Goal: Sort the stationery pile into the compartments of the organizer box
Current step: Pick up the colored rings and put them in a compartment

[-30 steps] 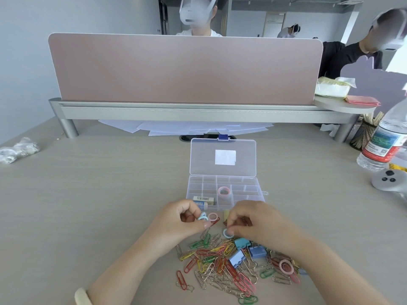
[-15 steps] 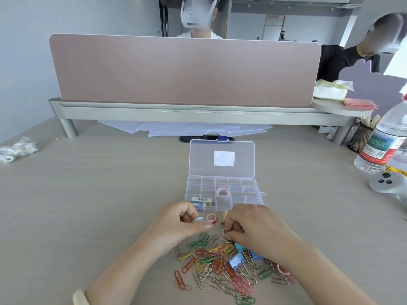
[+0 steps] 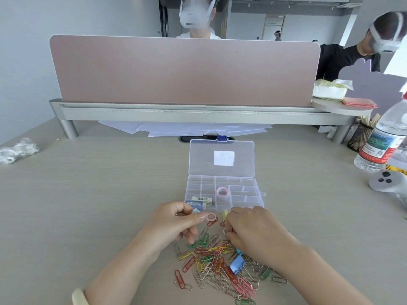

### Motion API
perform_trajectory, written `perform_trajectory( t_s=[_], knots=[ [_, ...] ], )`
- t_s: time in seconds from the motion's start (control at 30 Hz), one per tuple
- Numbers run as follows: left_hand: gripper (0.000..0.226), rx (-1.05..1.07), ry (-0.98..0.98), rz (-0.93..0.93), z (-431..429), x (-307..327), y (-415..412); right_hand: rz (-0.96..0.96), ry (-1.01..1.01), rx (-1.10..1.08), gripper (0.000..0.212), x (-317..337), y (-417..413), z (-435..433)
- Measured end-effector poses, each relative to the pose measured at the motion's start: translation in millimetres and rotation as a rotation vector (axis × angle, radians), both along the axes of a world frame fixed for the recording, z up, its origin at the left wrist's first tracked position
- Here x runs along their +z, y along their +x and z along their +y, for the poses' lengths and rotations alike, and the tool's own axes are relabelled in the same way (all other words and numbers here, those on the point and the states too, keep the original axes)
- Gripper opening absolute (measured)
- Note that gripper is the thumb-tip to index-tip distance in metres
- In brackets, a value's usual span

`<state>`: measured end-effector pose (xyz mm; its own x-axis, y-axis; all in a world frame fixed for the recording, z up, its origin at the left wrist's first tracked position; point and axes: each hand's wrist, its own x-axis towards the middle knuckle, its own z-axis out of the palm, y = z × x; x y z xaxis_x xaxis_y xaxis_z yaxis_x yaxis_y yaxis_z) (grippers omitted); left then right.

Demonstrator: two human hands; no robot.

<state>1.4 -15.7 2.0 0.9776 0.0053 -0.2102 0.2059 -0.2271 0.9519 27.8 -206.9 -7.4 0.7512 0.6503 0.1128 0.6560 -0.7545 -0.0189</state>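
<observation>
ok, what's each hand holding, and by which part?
Left hand pinches the small pink ring by its left edge. Right hand curls onto the paper clip pile; whether it holds anything cannot be told.

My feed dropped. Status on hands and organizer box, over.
Left hand pinches pink ring, just short of organizer box. Right hand curled into clip pile, grip unclear. Box open, nothing over compartments.

L hand (image 3: 174,223) pinching, R hand (image 3: 248,231) curled
</observation>
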Motion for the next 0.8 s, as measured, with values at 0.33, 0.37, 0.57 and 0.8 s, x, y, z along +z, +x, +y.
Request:
perform_trajectory(
  t_s=[0.33,0.37,0.57,0.8],
  knots=[
    [0.013,-0.011,-0.054,0.048,-0.1,-1.5,0.6,0.078,0.158,-0.021,0.020,-0.5,6.1,-5.3],
    [0.013,-0.019,-0.053,0.045,-0.5,-1.3,0.6,0.107,0.212,-0.026,0.017,0.3,6.3,-4.7],
    [0.008,-0.048,-0.082,0.004,-1.9,-1.3,-0.4,0.162,0.496,0.021,0.004,-1.9,7.4,0.5],
    [0.009,-0.050,-0.114,0.015,-3.9,-5.4,0.3,0.267,0.704,0.064,0.001,-4.9,-1.0,9.3]
  ],
)
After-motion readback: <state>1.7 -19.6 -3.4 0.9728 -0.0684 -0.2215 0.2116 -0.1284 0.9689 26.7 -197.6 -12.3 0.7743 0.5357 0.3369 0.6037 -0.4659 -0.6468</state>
